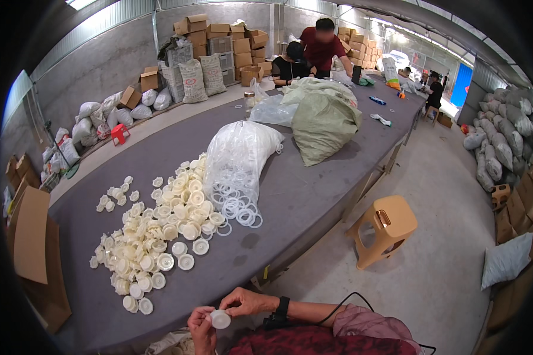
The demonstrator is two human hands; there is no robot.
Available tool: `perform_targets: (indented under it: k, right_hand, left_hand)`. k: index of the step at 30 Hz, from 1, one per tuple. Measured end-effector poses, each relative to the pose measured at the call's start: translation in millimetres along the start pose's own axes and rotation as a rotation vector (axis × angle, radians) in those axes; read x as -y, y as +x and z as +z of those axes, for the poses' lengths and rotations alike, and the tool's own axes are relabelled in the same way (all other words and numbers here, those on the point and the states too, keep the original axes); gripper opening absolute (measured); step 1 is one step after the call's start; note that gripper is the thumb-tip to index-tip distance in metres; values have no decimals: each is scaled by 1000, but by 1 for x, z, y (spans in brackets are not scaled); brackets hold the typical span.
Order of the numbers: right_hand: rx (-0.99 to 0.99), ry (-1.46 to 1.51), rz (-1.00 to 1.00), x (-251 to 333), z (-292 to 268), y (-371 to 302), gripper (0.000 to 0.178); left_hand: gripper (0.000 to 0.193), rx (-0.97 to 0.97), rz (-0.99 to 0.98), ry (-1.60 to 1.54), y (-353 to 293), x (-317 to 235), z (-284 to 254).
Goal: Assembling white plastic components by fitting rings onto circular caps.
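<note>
Close to my body, just off the table's near edge, a round white plastic cap point(221, 319) is held between both hands. My left hand point(202, 329) grips its left side with bent fingers, while my right hand point(246, 302) pinches its upper edge. Whether a ring sits on this cap is too small to tell. On the table ahead lies a big loose pile of cream-white caps point(145, 245). Clear plastic rings point(234, 204) spill out of a translucent plastic bag point(241, 148) beside the pile's right end.
A green woven sack point(326, 127) lies farther along the grey table point(278, 225). An orange-tan stool point(385, 228) stands on the floor to the right. An open cardboard box point(38, 260) is at the left end. Two people work at the table's far side; stuffed sacks point(503, 130) fill the right wall.
</note>
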State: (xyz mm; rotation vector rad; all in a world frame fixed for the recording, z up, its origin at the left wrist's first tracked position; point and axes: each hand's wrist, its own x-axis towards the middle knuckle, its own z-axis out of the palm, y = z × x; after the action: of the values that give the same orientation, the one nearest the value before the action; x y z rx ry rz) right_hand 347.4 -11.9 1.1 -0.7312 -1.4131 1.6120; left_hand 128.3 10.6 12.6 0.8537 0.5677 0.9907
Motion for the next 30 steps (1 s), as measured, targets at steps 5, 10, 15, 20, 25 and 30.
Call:
perform_targets:
  k: [5,10,15,20,25,30]
  right_hand:
    - [-2,63,-55,11,10,0,20]
    - [-62,30,-13,20,13,1,17]
    - [-13,-228,-78,14,5,6,19]
    - [-80,-149,88,20,8,6,19]
    - [-376,298,-90,-2,11,13,20]
    - [-423,298,-85,-10,15,11,22]
  left_hand:
    - [32,78,-13,42,-2,-6,-7]
    - [40,137,-94,117,0,-10,-7]
    - [40,142,-133,255,8,-17,5]
    - [36,-36,-106,66,13,-11,8]
    - [33,-59,53,12,5,22,9]
    - [41,-145,78,-128,7,19,26]
